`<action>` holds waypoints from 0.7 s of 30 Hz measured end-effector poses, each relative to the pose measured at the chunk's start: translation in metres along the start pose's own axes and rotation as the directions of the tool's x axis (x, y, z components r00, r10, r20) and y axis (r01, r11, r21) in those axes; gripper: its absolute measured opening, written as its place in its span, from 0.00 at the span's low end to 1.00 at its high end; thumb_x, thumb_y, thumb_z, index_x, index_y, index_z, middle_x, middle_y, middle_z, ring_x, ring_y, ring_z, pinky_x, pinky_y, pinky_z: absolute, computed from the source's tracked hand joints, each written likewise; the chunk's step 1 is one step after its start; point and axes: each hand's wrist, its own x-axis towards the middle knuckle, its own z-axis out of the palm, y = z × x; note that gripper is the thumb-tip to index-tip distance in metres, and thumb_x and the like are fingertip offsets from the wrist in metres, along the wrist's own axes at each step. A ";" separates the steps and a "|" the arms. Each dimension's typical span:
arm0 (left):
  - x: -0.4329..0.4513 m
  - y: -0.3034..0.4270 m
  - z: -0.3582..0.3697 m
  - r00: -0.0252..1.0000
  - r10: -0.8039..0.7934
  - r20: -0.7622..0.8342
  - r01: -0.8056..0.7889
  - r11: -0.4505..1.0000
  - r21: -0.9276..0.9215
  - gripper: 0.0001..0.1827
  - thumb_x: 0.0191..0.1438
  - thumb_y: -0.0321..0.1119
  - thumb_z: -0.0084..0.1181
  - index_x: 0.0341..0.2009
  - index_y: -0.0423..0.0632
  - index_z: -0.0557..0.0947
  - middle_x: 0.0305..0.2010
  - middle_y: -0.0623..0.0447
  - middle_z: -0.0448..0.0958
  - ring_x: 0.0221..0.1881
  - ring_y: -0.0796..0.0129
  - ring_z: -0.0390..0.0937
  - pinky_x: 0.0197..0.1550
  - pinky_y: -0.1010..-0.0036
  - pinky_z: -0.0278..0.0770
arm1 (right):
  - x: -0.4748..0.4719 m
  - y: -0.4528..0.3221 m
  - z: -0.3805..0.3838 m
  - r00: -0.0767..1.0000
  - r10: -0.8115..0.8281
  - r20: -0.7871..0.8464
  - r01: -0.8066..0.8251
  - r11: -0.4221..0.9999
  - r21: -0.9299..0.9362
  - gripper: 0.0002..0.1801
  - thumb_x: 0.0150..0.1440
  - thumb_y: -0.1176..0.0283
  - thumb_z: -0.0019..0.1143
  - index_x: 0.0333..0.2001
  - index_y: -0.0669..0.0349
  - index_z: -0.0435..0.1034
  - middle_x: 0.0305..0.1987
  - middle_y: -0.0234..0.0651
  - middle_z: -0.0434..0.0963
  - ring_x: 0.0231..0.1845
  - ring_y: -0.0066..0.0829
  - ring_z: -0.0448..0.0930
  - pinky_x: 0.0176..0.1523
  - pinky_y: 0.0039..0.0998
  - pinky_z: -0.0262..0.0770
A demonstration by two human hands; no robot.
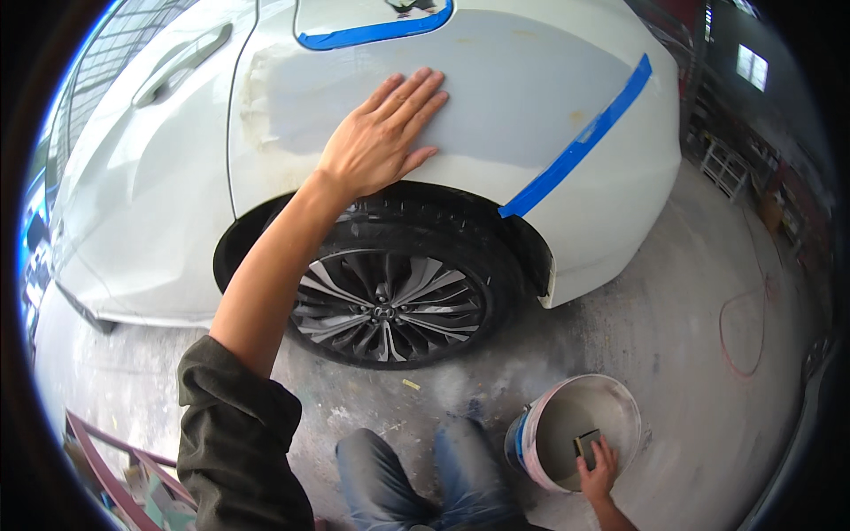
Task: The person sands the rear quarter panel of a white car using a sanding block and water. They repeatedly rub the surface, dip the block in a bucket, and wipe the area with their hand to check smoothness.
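Observation:
My left hand (382, 133) lies with its palm down on the grey primed patch (505, 86) of a white car's rear quarter panel (597, 219), above the wheel arch. Its fingers are slightly apart and it grips nothing. Blue masking tape (581, 143) runs slantwise along the right side of the patch; another strip (375, 34) edges the fuel filler area at the top. At the lower right, my right hand (601, 464) holds a small dark sanding block or pad (587, 445) over a bucket (531, 445) with greyish liquid inside.
The rear wheel (386, 312) with its black tyre stands below the panel. A thin hose or cord (724, 332) curls on the concrete floor at right. Reddish metal framing (99, 458) is at the lower left, and a white rack (724, 169) stands at the far right.

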 end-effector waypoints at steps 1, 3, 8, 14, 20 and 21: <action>0.007 -0.006 0.000 0.998 0.060 -0.004 -0.060 0.998 -0.015 0.40 0.73 0.57 0.44 0.81 0.49 0.58 0.86 0.49 0.51 0.85 0.59 0.47 0.86 0.58 0.43 | 0.001 -0.001 0.001 0.999 0.020 -0.025 -0.020 1.000 0.000 0.31 0.52 0.66 0.74 0.60 0.63 0.75 0.72 0.49 0.73 0.63 0.59 0.73 0.67 0.55 0.69; 0.009 -0.022 -0.004 0.989 0.151 -0.005 -0.151 0.988 0.013 0.41 0.72 0.58 0.46 0.80 0.48 0.60 0.85 0.49 0.54 0.85 0.59 0.49 0.86 0.59 0.46 | 0.000 -0.002 -0.001 0.996 0.071 -0.050 -0.072 0.997 -0.007 0.31 0.52 0.66 0.74 0.60 0.63 0.75 0.72 0.49 0.73 0.63 0.59 0.73 0.68 0.55 0.69; -0.026 -0.074 -0.021 0.972 0.233 0.019 -0.233 0.972 0.022 0.41 0.71 0.59 0.45 0.79 0.48 0.61 0.84 0.49 0.56 0.84 0.58 0.51 0.85 0.58 0.48 | -0.004 0.001 -0.004 0.993 0.102 -0.060 -0.106 0.993 -0.060 0.32 0.51 0.67 0.74 0.60 0.63 0.76 0.72 0.48 0.73 0.64 0.57 0.73 0.69 0.53 0.69; -0.126 -0.129 -0.033 0.998 0.027 0.064 -0.035 0.992 0.122 0.41 0.71 0.57 0.45 0.81 0.49 0.58 0.85 0.47 0.53 0.85 0.57 0.48 0.86 0.57 0.44 | -0.003 -0.004 0.001 0.994 0.104 -0.036 -0.106 0.992 -0.068 0.31 0.51 0.68 0.74 0.59 0.63 0.77 0.71 0.49 0.74 0.64 0.57 0.73 0.68 0.53 0.69; -0.127 -0.102 -0.028 0.993 -0.106 0.041 0.104 0.993 0.049 0.41 0.71 0.55 0.46 0.81 0.51 0.57 0.86 0.46 0.51 0.86 0.57 0.47 0.86 0.58 0.42 | 0.001 0.006 -0.001 0.995 0.041 -0.092 -0.041 0.999 0.006 0.29 0.51 0.69 0.74 0.58 0.64 0.77 0.71 0.51 0.74 0.63 0.57 0.74 0.67 0.54 0.70; -0.118 -0.104 -0.026 0.996 -0.082 0.020 0.080 0.995 0.065 0.41 0.72 0.56 0.46 0.81 0.51 0.57 0.86 0.46 0.51 0.86 0.57 0.47 0.86 0.57 0.42 | 0.016 0.005 -0.003 0.992 -0.020 -0.126 0.022 1.000 0.012 0.29 0.52 0.69 0.74 0.58 0.64 0.77 0.72 0.51 0.74 0.63 0.58 0.74 0.67 0.53 0.70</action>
